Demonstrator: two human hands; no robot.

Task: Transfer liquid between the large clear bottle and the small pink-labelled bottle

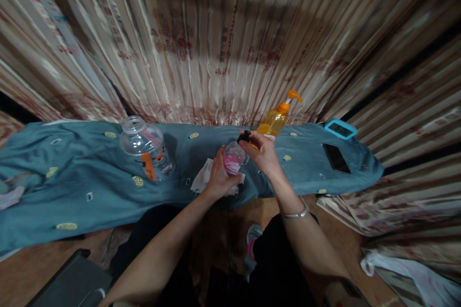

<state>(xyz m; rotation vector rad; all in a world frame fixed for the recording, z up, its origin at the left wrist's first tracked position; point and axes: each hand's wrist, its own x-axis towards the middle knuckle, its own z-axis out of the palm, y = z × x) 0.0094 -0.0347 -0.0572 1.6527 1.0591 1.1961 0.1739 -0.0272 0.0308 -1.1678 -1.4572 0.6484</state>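
A small clear bottle with a pink label (232,164) stands near the middle of the cloth, with my left hand (220,172) wrapped round its side. At the bottle's top, the fingers of my right hand (264,153) pinch a black cap (244,136). Whether the cap touches the bottle's neck I cannot tell. Under the bottle and my left hand lies a crumpled white tissue (202,177). Just behind my right hand stands a pump bottle (274,121) with orange liquid and an orange pump head. Its lower part is hidden by that hand.
A large clear jar without a lid (144,146) stands at the left. On the right lie a dark phone (336,158) and a blue-framed digital clock (340,128). The teal patterned cloth (108,172) is wrinkled at the left. A pleated curtain (216,48) hangs right behind it.
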